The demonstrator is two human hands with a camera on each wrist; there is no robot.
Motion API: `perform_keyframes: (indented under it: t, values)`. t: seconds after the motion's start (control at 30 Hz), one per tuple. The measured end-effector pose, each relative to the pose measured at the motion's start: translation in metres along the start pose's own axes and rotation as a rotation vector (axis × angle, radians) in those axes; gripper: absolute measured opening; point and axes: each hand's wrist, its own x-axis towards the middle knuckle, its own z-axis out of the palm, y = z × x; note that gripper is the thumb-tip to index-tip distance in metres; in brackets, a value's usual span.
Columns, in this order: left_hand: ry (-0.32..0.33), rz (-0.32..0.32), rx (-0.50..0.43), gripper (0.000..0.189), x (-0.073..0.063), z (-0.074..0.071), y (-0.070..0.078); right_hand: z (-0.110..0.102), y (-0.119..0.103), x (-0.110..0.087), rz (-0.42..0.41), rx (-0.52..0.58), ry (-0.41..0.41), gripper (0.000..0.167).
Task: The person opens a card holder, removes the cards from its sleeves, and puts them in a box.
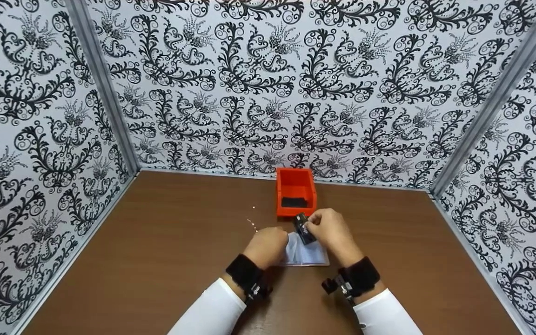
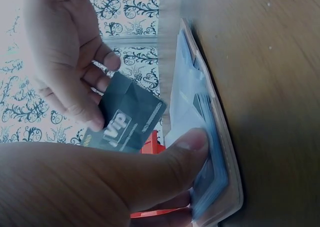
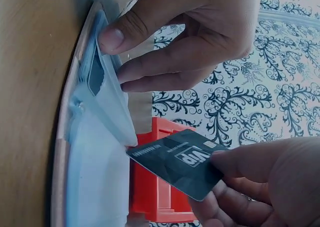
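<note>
A black card (image 3: 175, 162) printed "VIP" is pinched at one end between the thumb and fingers of my right hand (image 1: 334, 232). Below it on the table lies an open card holder (image 1: 309, 256) with clear plastic sleeves and a brown cover. My left hand (image 1: 266, 245) holds a bunch of those sleeves (image 2: 187, 102) at their edge, thumb on the near side. A dark card shows inside one sleeve (image 3: 112, 104). The free end of the VIP card reaches close to the sleeves in the right wrist view.
Behind the hands stands a red-orange bin (image 1: 314, 197) with dark flat items (image 1: 294, 202) inside. Small bright specks (image 1: 253, 225) show on the brown table (image 1: 179, 242), left of the bin. Patterned walls (image 1: 268, 93) enclose the table at the back and sides.
</note>
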Motion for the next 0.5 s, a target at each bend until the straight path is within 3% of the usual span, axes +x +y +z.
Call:
perform_keyframes:
  t: [0.23, 0.5]
  values:
    - [-0.029, -0.009, -0.028, 0.005, 0.002, 0.0, 0.001, -0.002, -0.011, 0.016, -0.043, -0.057, 0.077, 0.004]
    - [-0.051, -0.013, -0.043, 0.008, 0.001, 0.0, 0.0, 0.001, -0.018, 0.043, -0.201, -0.236, 0.119, 0.006]
